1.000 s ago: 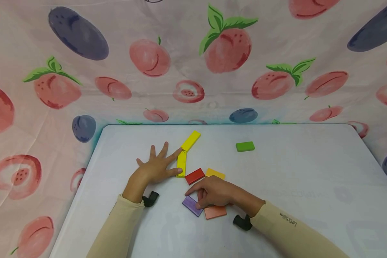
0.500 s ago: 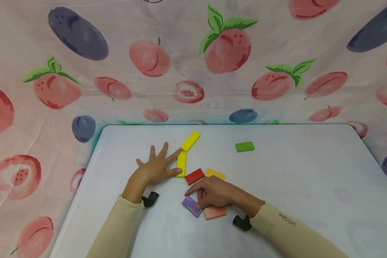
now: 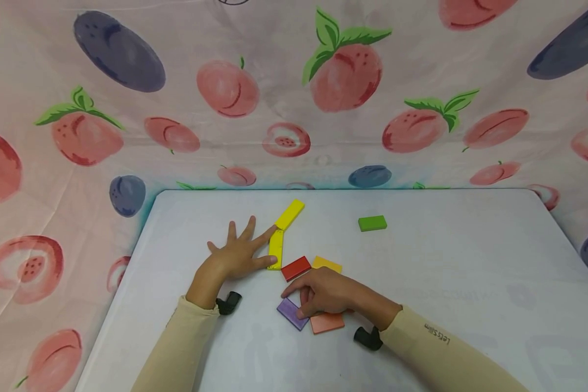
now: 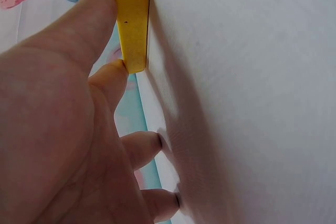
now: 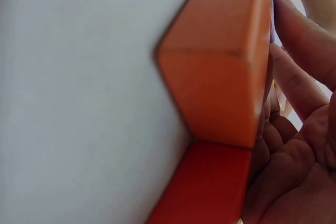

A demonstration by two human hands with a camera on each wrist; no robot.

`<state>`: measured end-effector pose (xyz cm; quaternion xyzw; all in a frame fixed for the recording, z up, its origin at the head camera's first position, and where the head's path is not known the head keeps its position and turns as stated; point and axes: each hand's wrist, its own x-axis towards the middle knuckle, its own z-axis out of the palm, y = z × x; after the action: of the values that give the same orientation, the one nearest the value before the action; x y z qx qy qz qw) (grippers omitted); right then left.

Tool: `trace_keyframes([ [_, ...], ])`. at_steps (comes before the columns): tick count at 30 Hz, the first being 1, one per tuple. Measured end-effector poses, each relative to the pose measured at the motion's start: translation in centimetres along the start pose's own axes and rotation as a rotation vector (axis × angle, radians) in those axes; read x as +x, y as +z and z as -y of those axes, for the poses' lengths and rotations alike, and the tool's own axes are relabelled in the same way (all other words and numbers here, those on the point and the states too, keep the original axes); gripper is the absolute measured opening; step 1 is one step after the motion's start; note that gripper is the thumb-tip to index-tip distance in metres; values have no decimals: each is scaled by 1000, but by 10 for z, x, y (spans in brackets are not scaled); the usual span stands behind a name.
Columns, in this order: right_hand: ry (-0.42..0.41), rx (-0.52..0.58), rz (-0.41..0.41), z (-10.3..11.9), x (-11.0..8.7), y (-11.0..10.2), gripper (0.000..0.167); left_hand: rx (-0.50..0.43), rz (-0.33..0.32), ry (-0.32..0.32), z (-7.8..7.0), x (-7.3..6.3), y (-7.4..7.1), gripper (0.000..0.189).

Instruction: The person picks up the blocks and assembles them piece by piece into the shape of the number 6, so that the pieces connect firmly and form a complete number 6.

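Note:
In the head view a purple block (image 3: 292, 314) lies flat on the white table, with the thumb and index finger of my right hand (image 3: 328, 291) pinching it. My left hand (image 3: 235, 256) is spread on the table, its thumb and index fingertip touching a yellow block (image 3: 276, 247). A second yellow block (image 3: 290, 214) meets that one end to end, at an angle. Beside the purple block is an orange block (image 3: 327, 323); in the right wrist view a red block (image 5: 205, 187) adjoins this orange one, mostly hidden by my hand in the head view.
Another red block (image 3: 296, 268) and an amber block (image 3: 327, 264) lie just beyond my right hand. Farther back to the right is a green block (image 3: 372, 223). A fruit-print cloth (image 3: 284, 98) hangs behind the white table (image 3: 470, 261).

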<state>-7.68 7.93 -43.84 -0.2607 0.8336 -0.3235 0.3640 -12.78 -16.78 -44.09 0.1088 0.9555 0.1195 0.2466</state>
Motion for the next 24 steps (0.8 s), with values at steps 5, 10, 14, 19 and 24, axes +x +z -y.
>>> trace_keyframes([
  [5, -10, -3, 0, -1, 1, 0, 38, 0, 3, 0, 0, 0, 1, 80],
  [10, -5, -5, 0, -1, 1, 0, 38, -2, 3, 1, 1, 0, 1, 80],
  [14, -2, 0, 1, -1, 1, 0, 37, -1, 1, 3, 1, 0, 1, 80],
  [19, 4, 11, 2, -1, 1, 0, 36, 0, -1, 3, 0, -1, 0, 80],
  [24, 13, 17, 2, -1, 1, 0, 35, 2, 1, 5, -1, -2, 0, 80],
])
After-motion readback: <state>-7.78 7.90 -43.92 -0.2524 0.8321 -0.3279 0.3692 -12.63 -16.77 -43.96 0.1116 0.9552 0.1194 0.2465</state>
